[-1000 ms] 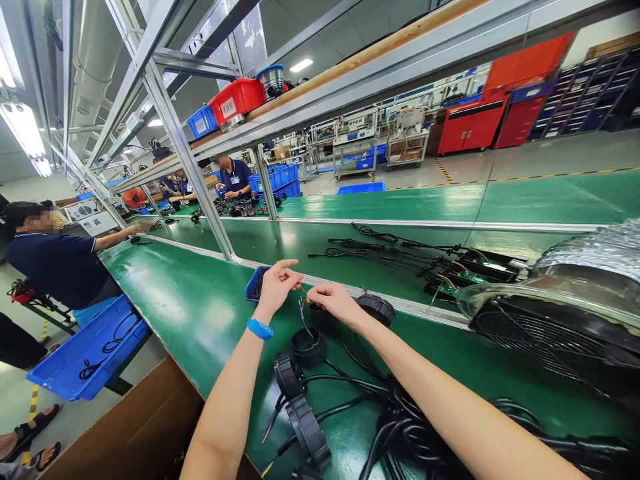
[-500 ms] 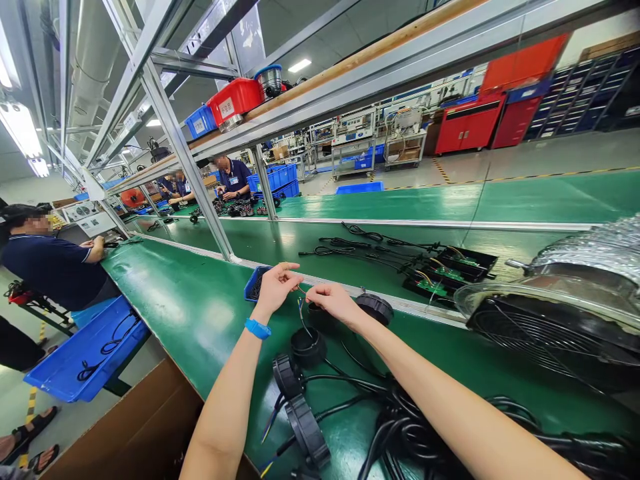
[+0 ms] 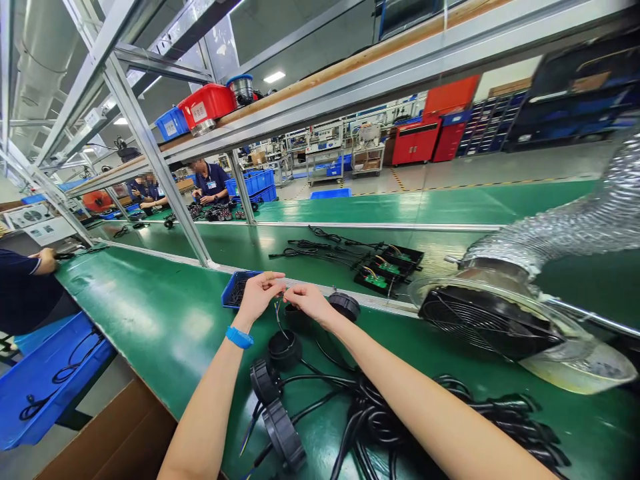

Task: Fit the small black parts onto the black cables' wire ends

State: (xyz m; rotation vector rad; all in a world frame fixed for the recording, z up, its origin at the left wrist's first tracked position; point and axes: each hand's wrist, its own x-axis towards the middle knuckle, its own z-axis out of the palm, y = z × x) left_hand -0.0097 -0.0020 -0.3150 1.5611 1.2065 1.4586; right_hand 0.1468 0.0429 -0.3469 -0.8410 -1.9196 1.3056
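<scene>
A red bin [image 3: 215, 100] sits on a shelf [image 3: 325, 97].

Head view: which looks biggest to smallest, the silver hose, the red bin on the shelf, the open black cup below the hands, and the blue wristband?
1. Silver hose
2. Red bin
3. Black cup
4. Blue wristband
The red bin is farther off, so real sizes are unsure.

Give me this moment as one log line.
left hand: pinched at wires | right hand: pinched close by | black cap: wires emerging | blue bin: beside left hand
</scene>
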